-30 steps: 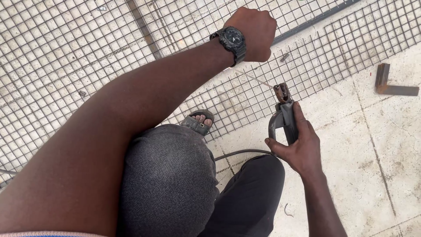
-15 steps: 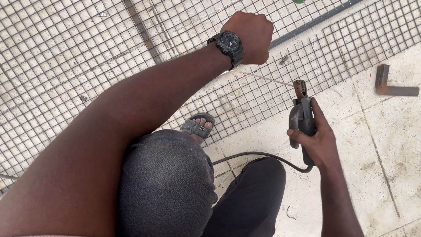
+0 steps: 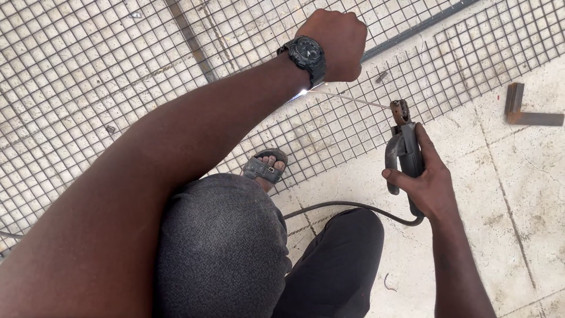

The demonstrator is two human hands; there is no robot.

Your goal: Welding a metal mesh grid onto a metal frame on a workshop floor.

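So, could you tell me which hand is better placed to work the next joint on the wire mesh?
The right hand, probably: it grips the electrode holder, whose rod reaches the wire mesh at a spark. The left hand is a closed fist over the mesh, holding no visible tool.

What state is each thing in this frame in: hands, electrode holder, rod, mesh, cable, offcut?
Left hand: fisted, raised over the mesh.
Right hand: gripping the dark electrode holder.
Thin welding rod: clamped in the holder, sparking at its tip.
Grey wire mesh panel: flat on the floor.
Black cable: slack, curving.
Rusty L-shaped steel offcut: lying apart.
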